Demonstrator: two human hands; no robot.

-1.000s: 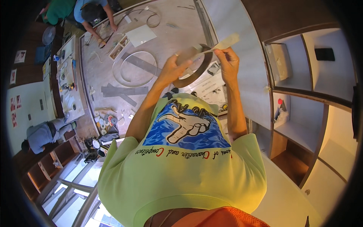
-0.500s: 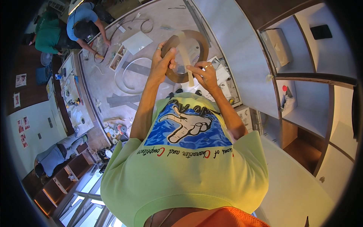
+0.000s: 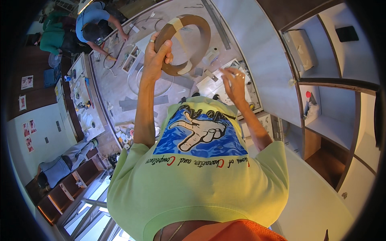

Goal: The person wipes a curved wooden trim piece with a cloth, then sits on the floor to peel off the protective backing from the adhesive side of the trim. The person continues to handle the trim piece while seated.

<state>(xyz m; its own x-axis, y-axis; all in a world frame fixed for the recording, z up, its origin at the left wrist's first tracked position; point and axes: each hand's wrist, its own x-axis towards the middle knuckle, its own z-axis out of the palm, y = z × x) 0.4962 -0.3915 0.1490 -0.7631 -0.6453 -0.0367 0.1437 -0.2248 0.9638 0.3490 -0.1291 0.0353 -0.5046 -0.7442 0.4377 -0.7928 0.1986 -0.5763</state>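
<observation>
A wide coil of brown edge banding (image 3: 204,39) is held up in front of me, tilted. My left hand (image 3: 156,60) grips its left side, thumb over the band and fingers inside the ring. A pale strip of masking tape (image 3: 176,25) wraps the coil's top, crosses the opening and shows again at the lower rim. To the lower right, apart from the coil, is my right hand (image 3: 234,86), its fingers bent but apart, somewhat blurred, with nothing visible in them. A ring is on one of its fingers.
Below the coil lies a large worktable (image 3: 161,90) with grey strips (image 3: 142,103), a divided wooden box (image 3: 130,60) and a white board (image 3: 205,84). Open shelving (image 3: 331,108) stands to the right. A person in blue (image 3: 94,24) bends over the table's far left; other people are farther left.
The coil has moved up and tilted in my left hand. My right hand has let go of the tape's lower end and drawn away to the right. That end now lies against the coil.
</observation>
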